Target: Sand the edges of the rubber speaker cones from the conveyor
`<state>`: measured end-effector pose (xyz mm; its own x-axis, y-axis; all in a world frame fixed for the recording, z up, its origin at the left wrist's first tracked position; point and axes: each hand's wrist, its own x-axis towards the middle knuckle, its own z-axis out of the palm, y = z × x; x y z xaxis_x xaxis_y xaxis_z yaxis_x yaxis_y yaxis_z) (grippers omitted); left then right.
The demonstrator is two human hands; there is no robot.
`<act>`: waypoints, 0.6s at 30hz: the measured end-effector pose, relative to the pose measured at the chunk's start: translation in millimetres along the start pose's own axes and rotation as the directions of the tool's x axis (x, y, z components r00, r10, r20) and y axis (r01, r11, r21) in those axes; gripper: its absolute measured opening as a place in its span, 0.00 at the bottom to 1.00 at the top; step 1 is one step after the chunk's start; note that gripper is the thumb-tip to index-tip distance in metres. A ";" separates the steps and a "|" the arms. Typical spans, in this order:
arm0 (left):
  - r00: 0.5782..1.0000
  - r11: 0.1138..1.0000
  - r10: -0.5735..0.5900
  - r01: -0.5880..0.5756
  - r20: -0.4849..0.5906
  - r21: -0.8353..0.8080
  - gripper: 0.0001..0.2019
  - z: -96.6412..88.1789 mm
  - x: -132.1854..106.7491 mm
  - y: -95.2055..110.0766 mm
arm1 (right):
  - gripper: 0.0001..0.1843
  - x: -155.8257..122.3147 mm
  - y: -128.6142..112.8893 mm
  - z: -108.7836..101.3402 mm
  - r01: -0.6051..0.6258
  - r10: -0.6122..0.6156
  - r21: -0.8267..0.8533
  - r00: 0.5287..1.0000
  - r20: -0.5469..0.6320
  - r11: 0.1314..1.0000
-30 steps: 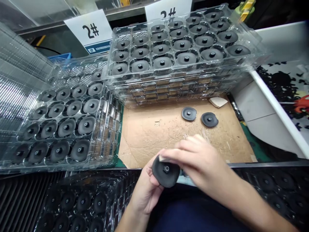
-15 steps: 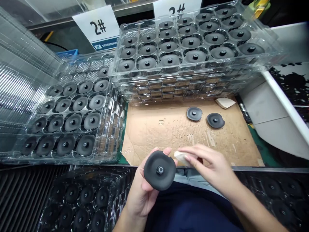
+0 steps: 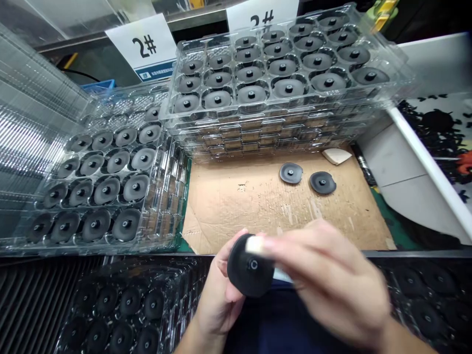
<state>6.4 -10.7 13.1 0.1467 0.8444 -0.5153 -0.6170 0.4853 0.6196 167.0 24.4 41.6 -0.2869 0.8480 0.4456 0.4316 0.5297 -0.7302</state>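
Observation:
My left hand (image 3: pixel 217 300) grips a black round rubber disc (image 3: pixel 248 269) with a small centre stud, held face up over my lap. My right hand (image 3: pixel 328 285), blurred by motion, pinches a small white block (image 3: pixel 255 244) against the disc's upper edge. Two more black discs (image 3: pixel 291 173) (image 3: pixel 322 182) lie loose on the brown cardboard sheet (image 3: pixel 236 201) beyond my hands.
A stack of clear plastic trays (image 3: pixel 396 73) filled with discs stands at the back. Another filled tray stack (image 3: pixel 167 196) sits at the left, more trays (image 3: pixel 110 309) lie below it. A white wedge (image 3: pixel 336 156) lies on the cardboard. Signs reading 2# (image 3: pixel 142 46) stand behind.
My right hand has moved left with the white block, from beside the disc onto its upper edge. The left hand has kept hold of the disc.

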 end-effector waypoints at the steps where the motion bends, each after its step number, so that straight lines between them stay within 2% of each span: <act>1: 1.000 1.000 0.011 -0.011 -0.019 0.007 0.35 -1.9 0.9 -2.4 | 0.15 4.7 -0.8 1.3 0.070 -0.070 0.000 0.997 0.040 0.998; 2: 0.999 1.000 0.021 -0.020 -0.040 0.008 0.35 -4.0 1.9 -4.1 | 0.13 8.1 2.3 3.2 0.082 -0.083 0.008 0.993 0.088 0.997; 3: 0.998 1.000 0.029 -0.028 -0.064 0.004 0.35 -6.2 2.9 -5.1 | 0.12 10.1 9.1 5.6 0.034 -0.036 0.016 0.991 0.131 0.999; 6: 0.994 0.998 0.041 -0.046 -0.098 -0.041 0.32 -10.8 5.1 -3.5 | 0.11 4.6 46.3 17.1 -0.266 0.256 0.031 0.949 0.183 0.963; 8: 0.998 0.997 0.007 -0.012 -0.055 -0.083 0.30 -11.6 6.0 -0.9 | 0.12 -6.8 74.2 29.3 -0.377 0.365 0.033 0.913 0.183 0.926; 11: 0.998 0.991 -0.059 0.063 0.035 -0.115 0.29 -11.0 7.6 1.0 | 0.13 -23.1 98.3 44.7 -0.407 0.401 0.008 0.903 0.155 0.913; 13: 0.993 0.988 -0.092 0.101 0.077 -0.118 0.29 -11.0 8.8 0.7 | 0.16 -26.7 95.5 43.6 -0.414 0.411 0.003 0.906 0.105 0.910; 15: 0.987 0.983 -0.133 0.142 0.087 -0.117 0.27 -12.5 10.4 -0.4 | 0.16 -24.0 79.5 32.3 -0.384 0.381 0.022 0.921 0.086 0.923; 16: 0.983 0.979 -0.164 0.172 0.085 -0.109 0.26 -13.9 11.5 -1.2 | 0.19 -21.5 68.8 24.7 -0.334 0.327 0.043 0.937 0.123 0.942; 18: 0.964 0.963 -0.254 0.260 0.084 -0.072 0.24 -17.4 15.2 -4.2 | 0.34 -17.7 48.5 10.8 -0.191 0.159 0.104 0.952 0.260 0.976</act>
<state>-2.2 -3.8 -7.6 0.3631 0.7096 -0.6038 -0.6113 0.6705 0.4204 183.8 34.9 -7.3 -0.4275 0.8872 0.1736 0.3873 0.3533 -0.8516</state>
